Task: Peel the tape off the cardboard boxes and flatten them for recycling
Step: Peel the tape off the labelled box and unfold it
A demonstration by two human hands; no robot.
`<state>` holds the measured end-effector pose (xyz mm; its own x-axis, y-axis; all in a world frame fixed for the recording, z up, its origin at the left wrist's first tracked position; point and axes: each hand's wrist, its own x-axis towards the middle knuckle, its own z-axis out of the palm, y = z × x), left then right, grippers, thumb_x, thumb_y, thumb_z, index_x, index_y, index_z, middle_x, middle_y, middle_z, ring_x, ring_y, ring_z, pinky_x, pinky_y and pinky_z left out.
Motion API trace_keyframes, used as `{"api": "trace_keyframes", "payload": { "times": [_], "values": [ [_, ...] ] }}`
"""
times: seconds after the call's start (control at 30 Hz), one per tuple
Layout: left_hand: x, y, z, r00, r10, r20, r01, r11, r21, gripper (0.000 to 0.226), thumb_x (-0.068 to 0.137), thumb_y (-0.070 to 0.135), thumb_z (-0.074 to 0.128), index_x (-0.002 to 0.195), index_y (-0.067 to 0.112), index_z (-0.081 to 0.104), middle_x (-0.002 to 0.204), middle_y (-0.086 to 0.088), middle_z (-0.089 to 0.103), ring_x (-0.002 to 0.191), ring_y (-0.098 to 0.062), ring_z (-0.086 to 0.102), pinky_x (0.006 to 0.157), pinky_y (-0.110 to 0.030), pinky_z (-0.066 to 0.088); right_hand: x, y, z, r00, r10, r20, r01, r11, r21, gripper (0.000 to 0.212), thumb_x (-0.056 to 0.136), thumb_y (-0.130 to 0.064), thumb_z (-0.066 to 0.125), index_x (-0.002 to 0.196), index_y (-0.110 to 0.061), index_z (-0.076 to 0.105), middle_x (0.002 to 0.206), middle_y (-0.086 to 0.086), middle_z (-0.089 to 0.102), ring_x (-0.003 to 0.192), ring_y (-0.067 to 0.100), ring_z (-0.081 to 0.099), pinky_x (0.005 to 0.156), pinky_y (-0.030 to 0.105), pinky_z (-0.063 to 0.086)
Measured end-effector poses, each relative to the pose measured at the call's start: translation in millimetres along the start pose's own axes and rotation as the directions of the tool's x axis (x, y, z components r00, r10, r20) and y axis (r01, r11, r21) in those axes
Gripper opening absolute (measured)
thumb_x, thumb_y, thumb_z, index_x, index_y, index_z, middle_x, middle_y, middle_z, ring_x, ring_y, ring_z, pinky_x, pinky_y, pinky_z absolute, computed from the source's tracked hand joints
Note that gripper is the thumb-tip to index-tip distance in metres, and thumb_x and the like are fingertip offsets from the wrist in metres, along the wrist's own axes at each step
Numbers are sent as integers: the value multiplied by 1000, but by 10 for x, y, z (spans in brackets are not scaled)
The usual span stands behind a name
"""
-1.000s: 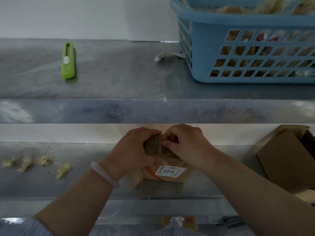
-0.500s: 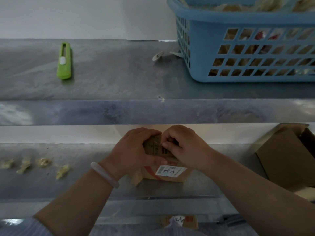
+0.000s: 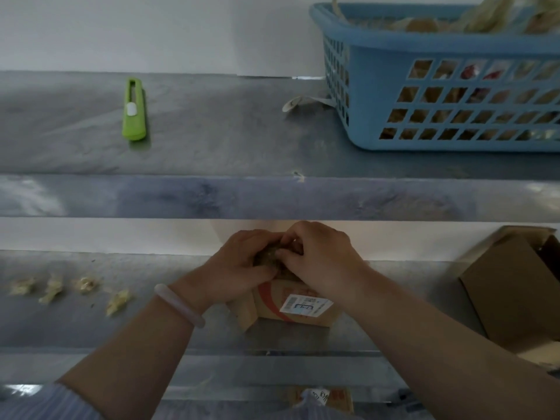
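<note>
From the head view, the small brown cardboard box with a white label and a red stripe (image 3: 292, 310) stands on the grey metal tabletop (image 3: 91, 328), at about six o'clock from the picture's middle. My left grip (image 3: 236, 274) is wrapped round the box's upper left corner, fingers curled over the raised top flap. My right grip (image 3: 321, 259) meets it from the three o'clock side, fingertips curled and pinching at the same top edge. What lies between them there is too blurred for me to tell. A pale bracelet (image 3: 178, 304) sits on my left wrist.

At nine o'clock of the box, well apart, four crumpled yellowish tape scraps (image 3: 85, 284) lie in a loose row. At three o'clock stands a larger open brown cardboard box (image 3: 515, 292), partly cut off by the frame.

On the metal shelf (image 3: 212, 140) above, a green plastic box cutter (image 3: 134, 109) lies at ten o'clock. A blue plastic lattice basket (image 3: 378, 47) sits at two o'clock, with a curled white strip (image 3: 295, 102) just beside its left wall.
</note>
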<state>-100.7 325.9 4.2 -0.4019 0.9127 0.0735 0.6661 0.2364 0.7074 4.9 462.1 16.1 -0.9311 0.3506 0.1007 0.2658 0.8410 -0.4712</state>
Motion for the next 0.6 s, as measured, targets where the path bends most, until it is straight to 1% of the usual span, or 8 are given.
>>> {"api": "trace_keyframes", "payload": {
  "times": [0.07, 0.17, 0.3, 0.37, 0.43, 0.47, 0.5, 0.6],
  "values": [
    [-44, 8, -42, 1000, -10, 16, 11, 998, -66, 47, 76, 27, 57, 122, 34, 53, 111, 13, 60, 98, 18, 48, 81, -2, 36, 20, -15, 13, 1000, -20, 2, 20, 999, -28, 13, 87, -47, 59, 86, -38, 50, 82, -17, 50, 86, 11, 54, 88, 37, 39],
    [-73, -26, -91, 999, 5, 33, -3, 997, -80, 53, 78, 29, 61, 129, 25, 51, 115, 12, 58, 102, 18, 47, 82, -1, 35, 15, -16, 48, 998, -57, -4, 57, 998, -29, 9, 88, -43, 59, 81, -39, 56, 79, -20, 52, 83, 7, 52, 89, 37, 36],
    [-73, -4, -92, 997, 67, 41, -67, 998, -16, 47, 79, 28, 65, 124, 24, 51, 102, 22, 54, 95, 21, 48, 80, 0, 33, -22, 27, 109, 987, -137, -79, 136, 990, -24, 11, 88, -34, 60, 78, -36, 58, 79, -20, 55, 81, 5, 52, 86, 34, 41],
    [-71, -12, -85, 997, 61, 41, -62, 998, 19, 46, 80, 31, 63, 124, 24, 52, 107, 17, 57, 103, 13, 49, 87, -2, 33, -42, 36, 102, 978, -194, -76, 194, 981, -5, 16, 88, -30, 61, 77, -36, 52, 76, -19, 52, 76, 3, 48, 81, 31, 41],
    [-65, -54, -103, 998, 8, 63, -12, 997, 74, 60, 79, 42, 56, 134, 19, 49, 125, 5, 56, 119, -6, 47, 103, -19, 34, -71, 32, 79, 962, -266, -66, 270, 960, 67, 21, 87, -24, 62, 76, -35, 49, 72, -18, 50, 71, 2, 48, 72, 23, 37],
    [-60, -74, -110, 997, -11, 74, 4, 996, 90, 67, 78, 47, 54, 138, 17, 46, 130, 1, 53, 121, -11, 44, 106, -24, 32, -87, 25, 67, 956, -283, -70, 289, 951, 104, 22, 87, -22, 63, 76, -35, 48, 71, -18, 50, 69, 2, 48, 69, 19, 34],
    [-51, -76, -113, 997, -4, 80, -3, 996, 90, 70, 77, 48, 53, 138, 17, 45, 131, 0, 53, 120, -11, 44, 105, -20, 30, -99, 24, 56, 958, -277, -78, 286, 948, 139, 23, 87, -21, 63, 76, -35, 49, 71, -19, 50, 70, 1, 49, 68, 17, 32],
    [-11, -22, -123, 996, 58, 66, -61, 996, 59, 57, 78, 36, 57, 132, 20, 49, 120, 5, 55, 107, 0, 44, 90, 2, 24, -107, 56, 39, 967, -233, -103, 250, 947, 204, 20, 89, -21, 62, 80, -32, 49, 78, -20, 49, 78, -1, 48, 71, 15, 34]
  ]
}}
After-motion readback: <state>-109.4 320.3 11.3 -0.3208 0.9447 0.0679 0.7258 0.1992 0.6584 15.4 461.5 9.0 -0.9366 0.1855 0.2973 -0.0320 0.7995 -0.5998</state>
